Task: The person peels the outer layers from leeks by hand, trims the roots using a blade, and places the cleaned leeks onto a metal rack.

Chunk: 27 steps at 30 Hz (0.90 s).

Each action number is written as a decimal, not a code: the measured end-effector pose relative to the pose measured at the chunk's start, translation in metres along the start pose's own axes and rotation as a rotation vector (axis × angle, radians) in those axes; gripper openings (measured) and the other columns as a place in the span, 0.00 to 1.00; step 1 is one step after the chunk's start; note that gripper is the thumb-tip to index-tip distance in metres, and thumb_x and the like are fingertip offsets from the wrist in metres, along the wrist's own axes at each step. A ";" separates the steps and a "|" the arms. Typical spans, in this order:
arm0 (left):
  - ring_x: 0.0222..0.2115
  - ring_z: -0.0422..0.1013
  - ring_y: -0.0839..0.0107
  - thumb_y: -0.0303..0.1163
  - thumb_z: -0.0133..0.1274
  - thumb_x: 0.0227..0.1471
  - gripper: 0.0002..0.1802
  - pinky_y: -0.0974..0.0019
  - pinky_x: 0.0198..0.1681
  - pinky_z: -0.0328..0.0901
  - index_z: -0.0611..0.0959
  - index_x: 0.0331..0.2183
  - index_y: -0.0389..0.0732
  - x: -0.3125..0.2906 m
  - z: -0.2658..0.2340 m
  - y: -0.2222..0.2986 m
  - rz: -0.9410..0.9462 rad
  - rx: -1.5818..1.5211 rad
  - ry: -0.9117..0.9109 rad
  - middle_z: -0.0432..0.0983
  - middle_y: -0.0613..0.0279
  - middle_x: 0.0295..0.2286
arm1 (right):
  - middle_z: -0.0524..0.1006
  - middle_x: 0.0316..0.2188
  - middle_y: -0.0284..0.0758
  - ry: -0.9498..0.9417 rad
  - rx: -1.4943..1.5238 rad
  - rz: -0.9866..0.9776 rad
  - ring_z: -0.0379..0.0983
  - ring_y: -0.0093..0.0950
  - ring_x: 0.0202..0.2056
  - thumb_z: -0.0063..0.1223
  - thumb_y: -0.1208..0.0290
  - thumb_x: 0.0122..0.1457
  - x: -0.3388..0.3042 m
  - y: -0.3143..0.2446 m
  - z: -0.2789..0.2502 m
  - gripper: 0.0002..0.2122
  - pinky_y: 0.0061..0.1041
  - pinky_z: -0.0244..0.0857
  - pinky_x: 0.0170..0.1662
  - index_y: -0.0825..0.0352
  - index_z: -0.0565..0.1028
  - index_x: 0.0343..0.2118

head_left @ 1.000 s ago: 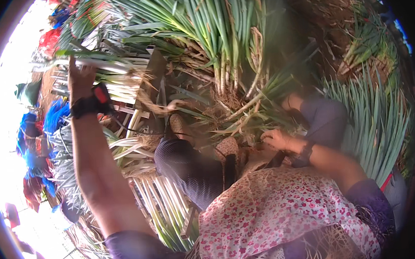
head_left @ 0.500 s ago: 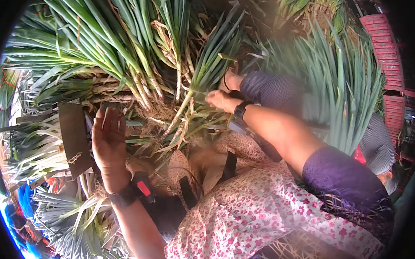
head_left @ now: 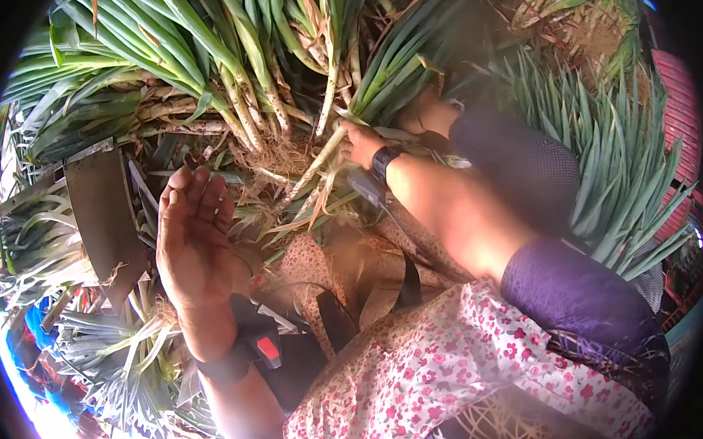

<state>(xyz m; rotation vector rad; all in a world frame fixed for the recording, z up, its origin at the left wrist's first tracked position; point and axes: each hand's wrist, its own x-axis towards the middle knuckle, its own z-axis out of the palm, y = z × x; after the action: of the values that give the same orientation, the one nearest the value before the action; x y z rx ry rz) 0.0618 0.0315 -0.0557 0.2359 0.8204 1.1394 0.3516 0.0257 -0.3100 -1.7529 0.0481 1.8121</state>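
Out to the left, my left hand is raised with its palm showing, fingers extended and nothing in them. My right hand closes round the stem of a large green onion, whose leaves spread up and right and whose roots point down left. Just beyond my hands lies a pile of untrimmed green onions, with brown roots and dry outer skins. A flat metal plate stands left of my left hand.
Trimmed green onions with pale stems lie left of the metal plate, and more lie below it. Upright green leaves fill the right side, near a red slatted crate. A floral apron covers my lap.
My right hand has moved slightly left and closed on the green onion's stem. The left hand stays open and its fingers have curled a little. The view has shifted slightly.
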 end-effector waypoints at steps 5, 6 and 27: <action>0.42 0.69 0.66 0.33 0.43 0.55 0.16 0.65 0.44 0.65 0.70 0.45 0.38 -0.001 0.016 -0.001 0.005 0.064 0.024 0.71 0.57 0.41 | 0.69 0.30 0.31 -0.133 0.064 -0.225 0.69 0.24 0.26 0.57 0.65 0.50 -0.057 -0.037 0.023 0.15 0.24 0.70 0.25 0.62 0.67 0.38; 0.43 0.68 0.66 0.33 0.43 0.56 0.16 0.63 0.46 0.64 0.70 0.46 0.39 -0.002 0.021 -0.002 0.014 0.204 0.061 0.71 0.58 0.42 | 0.70 0.30 0.30 -0.149 0.032 -0.344 0.69 0.23 0.27 0.57 0.66 0.50 -0.078 -0.041 0.026 0.15 0.24 0.70 0.25 0.62 0.67 0.38; 0.33 0.66 0.73 0.47 0.53 0.48 0.24 0.69 0.40 0.59 0.76 0.38 0.34 -0.131 0.080 -0.026 0.440 0.566 -0.011 0.72 0.62 0.31 | 0.71 0.22 0.34 -0.609 -0.648 -1.200 0.68 0.22 0.26 0.48 0.66 0.58 -0.352 -0.029 0.083 0.10 0.22 0.63 0.30 0.69 0.73 0.32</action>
<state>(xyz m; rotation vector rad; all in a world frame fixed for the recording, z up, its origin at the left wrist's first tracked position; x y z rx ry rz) 0.1128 -0.0756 0.0447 0.9272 1.1037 1.2870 0.2679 -0.0540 0.0340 -0.9986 -1.5993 1.3219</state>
